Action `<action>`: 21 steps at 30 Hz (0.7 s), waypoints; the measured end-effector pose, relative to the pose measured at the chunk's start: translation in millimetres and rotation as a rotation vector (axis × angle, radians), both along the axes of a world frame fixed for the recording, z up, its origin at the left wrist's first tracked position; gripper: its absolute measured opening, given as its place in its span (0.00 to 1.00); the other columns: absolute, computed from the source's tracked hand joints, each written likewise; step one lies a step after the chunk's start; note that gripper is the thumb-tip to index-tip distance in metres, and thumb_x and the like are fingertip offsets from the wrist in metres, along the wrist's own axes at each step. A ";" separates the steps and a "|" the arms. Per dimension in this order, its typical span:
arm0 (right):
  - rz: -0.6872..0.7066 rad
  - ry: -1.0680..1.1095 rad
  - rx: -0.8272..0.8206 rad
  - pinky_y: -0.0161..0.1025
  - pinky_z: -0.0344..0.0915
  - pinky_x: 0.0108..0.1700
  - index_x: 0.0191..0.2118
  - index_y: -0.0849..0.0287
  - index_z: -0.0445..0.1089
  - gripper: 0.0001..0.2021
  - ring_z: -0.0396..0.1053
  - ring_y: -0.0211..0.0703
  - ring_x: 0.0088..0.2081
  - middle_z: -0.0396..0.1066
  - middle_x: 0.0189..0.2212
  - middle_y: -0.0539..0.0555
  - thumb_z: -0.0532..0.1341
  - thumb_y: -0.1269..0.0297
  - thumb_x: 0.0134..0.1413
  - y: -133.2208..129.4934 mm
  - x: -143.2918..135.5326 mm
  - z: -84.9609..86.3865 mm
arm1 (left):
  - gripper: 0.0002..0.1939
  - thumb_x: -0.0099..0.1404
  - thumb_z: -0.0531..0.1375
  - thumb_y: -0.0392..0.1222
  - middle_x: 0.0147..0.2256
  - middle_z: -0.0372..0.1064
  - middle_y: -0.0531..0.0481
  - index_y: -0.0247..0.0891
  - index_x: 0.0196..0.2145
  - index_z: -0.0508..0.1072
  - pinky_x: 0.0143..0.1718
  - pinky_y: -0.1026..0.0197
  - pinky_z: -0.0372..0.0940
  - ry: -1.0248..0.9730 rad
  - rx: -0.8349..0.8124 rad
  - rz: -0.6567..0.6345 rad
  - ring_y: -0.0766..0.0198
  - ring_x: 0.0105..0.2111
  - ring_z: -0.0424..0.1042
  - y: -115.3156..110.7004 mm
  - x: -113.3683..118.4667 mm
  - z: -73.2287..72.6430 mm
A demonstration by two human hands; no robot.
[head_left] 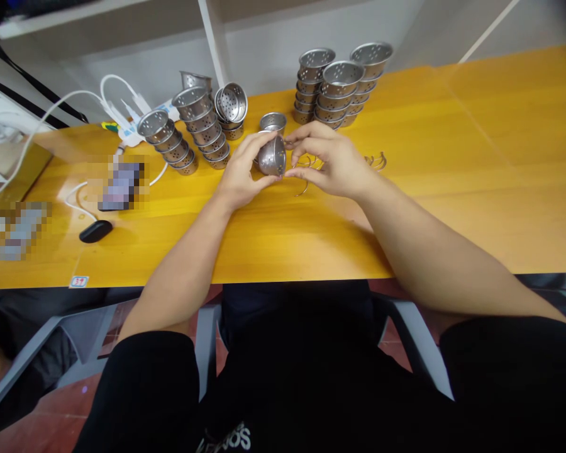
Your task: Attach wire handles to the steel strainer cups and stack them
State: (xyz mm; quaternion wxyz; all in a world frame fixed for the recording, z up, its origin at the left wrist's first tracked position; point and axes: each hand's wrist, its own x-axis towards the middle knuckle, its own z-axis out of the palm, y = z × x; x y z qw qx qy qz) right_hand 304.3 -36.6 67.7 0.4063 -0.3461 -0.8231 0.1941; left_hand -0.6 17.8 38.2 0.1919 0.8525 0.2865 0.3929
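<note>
A perforated metal cup (270, 156) is tipped on its side above the table, its rim facing right. My left hand (243, 168) grips it from the left, fingers over the top and thumb below. At the cup's rim, my right hand (329, 158) has its fingers bent and thumb close to the edge; whatever small item it may pinch is too small to make out. Thin curved metal wires (306, 162) lie under and beside my right fingers, with more wires (377, 162) to the right. Another metal cup (273, 121) stands just behind the held one.
Stacks of perforated cups stand at the back left (202, 123) and back right (342, 91). On the left are a phone (121, 186), a black mouse (95, 231), white cables and a power strip (131, 133). The table's front edge is near my forearms.
</note>
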 end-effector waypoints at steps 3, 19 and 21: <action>-0.084 0.043 0.075 0.85 0.72 0.86 0.55 0.39 0.88 0.28 0.78 0.83 0.77 0.83 0.73 0.62 0.73 0.20 0.76 3.2 0.9 -6.9 | 0.59 0.68 0.76 0.93 0.85 0.73 0.39 0.58 0.82 0.74 0.98 0.27 0.57 -0.089 0.056 0.078 0.27 0.92 0.66 19.9 -7.9 -12.1; -0.247 -0.281 -0.050 0.84 0.73 0.82 0.67 0.51 0.84 0.22 0.79 0.85 0.74 0.82 0.68 0.71 0.74 0.44 0.79 24.6 7.7 -41.6 | 0.56 0.76 0.71 0.92 0.78 0.75 0.37 0.54 0.83 0.71 0.91 0.34 0.71 -0.343 -0.022 0.255 0.37 0.83 0.78 78.5 -10.3 -72.4; -0.231 -0.201 -0.017 0.83 0.70 0.86 0.79 0.52 0.79 0.32 0.76 0.86 0.79 0.80 0.75 0.71 0.71 0.41 0.81 21.7 0.1 -36.6 | 0.55 0.77 0.70 0.92 0.79 0.76 0.38 0.54 0.84 0.70 0.92 0.34 0.70 -0.317 -0.046 0.221 0.37 0.84 0.77 80.0 -4.2 -74.8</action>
